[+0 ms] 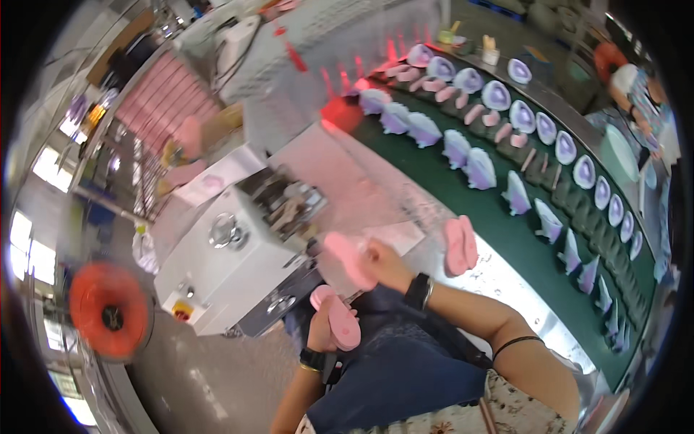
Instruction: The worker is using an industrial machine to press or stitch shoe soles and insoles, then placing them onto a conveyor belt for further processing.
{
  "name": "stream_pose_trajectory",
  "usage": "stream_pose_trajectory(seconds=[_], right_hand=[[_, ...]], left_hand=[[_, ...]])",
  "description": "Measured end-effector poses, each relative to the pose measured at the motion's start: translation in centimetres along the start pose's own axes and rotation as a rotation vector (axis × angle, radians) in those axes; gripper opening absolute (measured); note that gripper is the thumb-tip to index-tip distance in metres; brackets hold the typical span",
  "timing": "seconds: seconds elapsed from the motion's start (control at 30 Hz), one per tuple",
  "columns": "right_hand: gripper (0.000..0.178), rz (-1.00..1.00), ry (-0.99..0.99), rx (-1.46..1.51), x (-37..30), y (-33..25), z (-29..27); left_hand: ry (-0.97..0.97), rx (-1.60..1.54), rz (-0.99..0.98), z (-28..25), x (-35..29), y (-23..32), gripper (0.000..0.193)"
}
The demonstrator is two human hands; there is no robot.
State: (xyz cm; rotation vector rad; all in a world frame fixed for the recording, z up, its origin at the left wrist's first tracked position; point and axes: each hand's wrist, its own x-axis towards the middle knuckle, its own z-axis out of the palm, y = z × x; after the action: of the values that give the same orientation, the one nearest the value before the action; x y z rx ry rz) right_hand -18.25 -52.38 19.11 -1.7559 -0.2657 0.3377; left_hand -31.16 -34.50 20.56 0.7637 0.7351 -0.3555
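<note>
My left hand (320,334) is closed round a pink shoe sole (345,329), with another pink end showing just above it; whether that is a second sole I cannot tell. My right hand (389,266) grips a pink sole (350,257) by its near end, held up in front of the white machine and slightly blurred. That machine (217,246) stands to the left of both hands, its metal working parts (293,206) exposed at the top right. On the ledge to the right of my right hand lie a few pink soles (457,247), side by side.
A green conveyor (463,199) runs diagonally along the right, bearing rows of purple-white shoe uppers (481,170) and pink soles. Red light glows at its far end. An orange fan (110,311) stands at left, a pink rack (166,105) behind. A person (636,101) works at far right.
</note>
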Motion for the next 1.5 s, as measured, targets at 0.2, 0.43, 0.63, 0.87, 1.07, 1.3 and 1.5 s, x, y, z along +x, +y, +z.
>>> stream_pose_trajectory(seconds=[0.2, 0.43, 0.63, 0.87, 1.07, 1.3, 1.5], right_hand=[[0.029, -0.011, 0.136, 0.065, 10.9, 1.0, 2.7], [0.032, -0.258, 0.24, -0.542, 14.3, -0.6, 2.0], [0.03, -0.24, 0.301, -0.705, 16.0, -0.6, 1.2], [0.033, 0.109, 0.434, -0.256, 21.1, 0.8, 4.0], [0.018, 0.024, 0.384, 0.396, 14.5, -1.0, -6.5], [0.026, 0.15, 0.795, 0.14, -2.3, 5.9, -31.4], [0.025, 0.475, 1.318, -0.495, -13.4, 14.4, -49.6]], left_hand=[[-0.114, -0.168, -0.056, -5.0, -2.7, -0.9, 0.046], [-0.066, -0.217, -0.058, -5.4, -2.9, -1.3, 0.043], [-0.029, -0.163, -0.093, -5.9, -3.5, -1.1, 0.049], [0.018, -0.055, -0.053, -4.4, -4.9, 0.0, 0.053], [-0.045, -0.048, -0.174, -4.8, -2.4, -1.3, 0.049], [-0.146, 0.025, -0.231, 0.2, -0.4, -3.1, 0.041], [-0.13, 0.072, -0.209, 2.8, 0.7, -3.6, 0.038]])
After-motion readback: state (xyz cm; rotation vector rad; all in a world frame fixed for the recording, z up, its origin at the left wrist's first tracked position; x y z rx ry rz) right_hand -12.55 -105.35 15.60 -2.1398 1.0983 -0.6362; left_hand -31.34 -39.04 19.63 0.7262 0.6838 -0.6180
